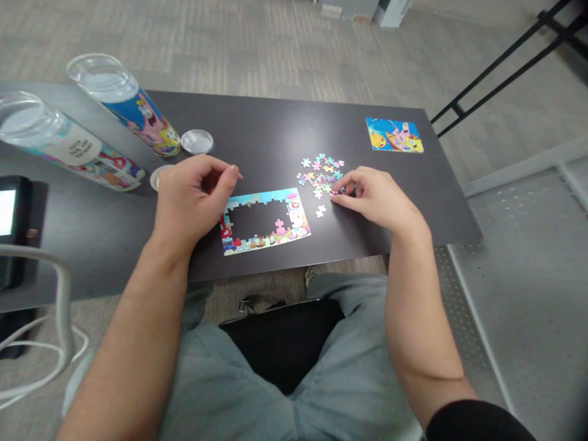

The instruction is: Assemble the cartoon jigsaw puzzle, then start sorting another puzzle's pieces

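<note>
1. I have the right hand (pixel 370 197) over the near right edge of the loose puzzle pieces (pixel 321 174), thumb and fingertips drawn together; I cannot tell whether a piece is pinched between them.
2. The left hand (pixel 193 199) is at the upper left corner of the puzzle, fingers curled and thumb against the forefinger; from here I cannot make out whether it holds anything.
3. Between the hands I see the partly built puzzle (pixel 301 214), its border joined around a dark middle, with a pink piece (pixel 280 226) jutting inward from the lower edge.
4. A single pale piece (pixel 320 211) lies apart, just right of that border and below the scatter.
5. Further out on my table (pixel 257 135), a picture card (pixel 395 135) lies near the far right corner.
6. To the left I have a clear lid (pixel 197 141) beside a blue canister (pixel 147 122), and a second printed canister (pixel 82 147) nearer the left edge.
</note>
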Tool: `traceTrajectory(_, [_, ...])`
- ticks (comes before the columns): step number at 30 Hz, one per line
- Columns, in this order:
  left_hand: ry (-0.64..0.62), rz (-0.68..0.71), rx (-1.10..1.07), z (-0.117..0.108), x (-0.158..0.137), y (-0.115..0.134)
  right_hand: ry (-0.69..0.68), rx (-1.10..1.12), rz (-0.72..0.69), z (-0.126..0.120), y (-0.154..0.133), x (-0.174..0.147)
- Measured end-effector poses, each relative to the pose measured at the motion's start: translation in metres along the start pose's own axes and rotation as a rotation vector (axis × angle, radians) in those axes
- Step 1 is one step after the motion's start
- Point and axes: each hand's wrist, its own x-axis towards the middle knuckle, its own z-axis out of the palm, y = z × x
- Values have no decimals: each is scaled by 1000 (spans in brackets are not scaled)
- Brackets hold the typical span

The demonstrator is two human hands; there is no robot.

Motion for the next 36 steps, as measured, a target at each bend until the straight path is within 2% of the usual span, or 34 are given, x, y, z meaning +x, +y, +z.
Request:
traceTrajectory(6, [7,-26,-25,4,-2,-2,-40,97,-121,-2,3,-2])
traceTrajectory(10, [-4,-50,-22,3,-2,0,16,87,-85,-3,6,-1])
traceTrajectory(13, [-16,-50,-18,2,-1,0,-1,58,-71,-3,9,0])
traceTrajectory(20, [17,18,-32,4,1,-3,8,51,-74,-5,12,-1])
traceTrajectory(22, [13,-12,-4,2,1,4,8,52,-75,-4,13,0])
traceTrajectory(25, [-20,-133,79,-1,0,21,-1,60,-105,-3,15,1])
traceTrajectory(28, [-41,-165,98,-4,0,31,13,78,-123,-4,16,0])
traceTrajectory(32, [-57,-179,124,-4,1,30,33,102,-130,-8,11,-4])
traceTrajectory(36, [-87,-185,146,-4,3,27,-52,116,-168,-7,0,-6])
